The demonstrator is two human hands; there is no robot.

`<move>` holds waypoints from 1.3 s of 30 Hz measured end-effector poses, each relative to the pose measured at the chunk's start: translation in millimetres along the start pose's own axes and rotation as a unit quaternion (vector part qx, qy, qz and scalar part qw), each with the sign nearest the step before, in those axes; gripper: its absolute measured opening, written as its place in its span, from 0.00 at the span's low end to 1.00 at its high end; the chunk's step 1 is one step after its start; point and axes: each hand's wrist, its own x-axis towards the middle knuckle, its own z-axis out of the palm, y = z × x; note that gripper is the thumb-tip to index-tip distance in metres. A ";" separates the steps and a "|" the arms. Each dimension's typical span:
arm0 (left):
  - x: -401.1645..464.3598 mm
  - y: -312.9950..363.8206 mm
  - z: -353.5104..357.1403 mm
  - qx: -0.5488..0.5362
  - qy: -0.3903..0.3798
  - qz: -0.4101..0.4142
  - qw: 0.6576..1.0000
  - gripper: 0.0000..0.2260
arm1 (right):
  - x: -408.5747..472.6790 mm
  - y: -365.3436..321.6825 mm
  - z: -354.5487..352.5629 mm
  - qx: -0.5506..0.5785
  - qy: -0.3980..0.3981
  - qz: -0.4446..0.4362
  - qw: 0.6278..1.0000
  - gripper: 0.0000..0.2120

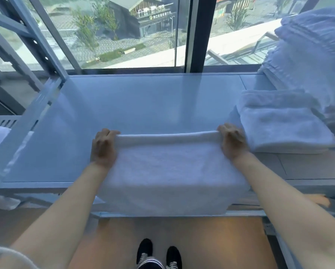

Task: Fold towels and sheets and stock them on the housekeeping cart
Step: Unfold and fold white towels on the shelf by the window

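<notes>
— Towel [168, 171]?
— White, spread flat on the desk [135, 101], near edge draped over the front rim and hanging down. Far edge doubled into a thick fold running side to side.

— Left hand [104, 147]?
— At the left end of that fold, fingers curled round it, gripping the cloth. Forearm bare, stretched forward over the desk's front edge.

— Right hand [233, 141]?
— At the right end of the same fold, fingers curled and pinching it. Slightly blurred, so finer finger detail hard to tell.

— Anything beside?
— Stack of folded towels [285, 125], white, on the desk just beside the right hand, barely apart from it. Behind the stack, at the far right, a taller heap of linen [310, 53], white and rumpled.

— Further back?
— Window [123, 32] along the far side of the desk, with buildings and trees outside. Metal frame [46, 55] slanting up at the left, with holes along its rail.

— Below?
— Wooden floor [182, 233], and two black shoes [158, 253] with white laces, toes pointing towards the desk. Pale sleeve [9, 257] at the bottom left corner.
</notes>
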 end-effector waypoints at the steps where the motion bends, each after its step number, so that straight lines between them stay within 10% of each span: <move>1: -0.9 -1.4 5.1 -0.005 0.002 -0.009 1.000 0.29 | -0.4 1.8 3.1 0.006 0.017 0.011 1.000 0.19; 7: -1.6 -9.3 16.1 -0.033 0.036 -0.057 0.997 0.33 | -23.1 -37.6 3.9 0.083 0.094 -0.044 0.991 0.28; 16: -15.1 10.9 -1.5 0.007 0.049 -0.013 0.999 0.30 | -74.0 -88.8 34.7 0.068 -0.121 -0.120 0.983 0.30; 24: -133.1 56.7 25.0 0.064 -0.164 0.084 0.981 0.31 | -72.0 -87.4 44.2 0.062 -0.111 -0.117 0.985 0.32; 39: 28.4 74.3 63.0 0.054 -0.172 0.032 0.983 0.29 | 91.7 -79.4 46.7 0.041 -0.116 -0.110 0.986 0.29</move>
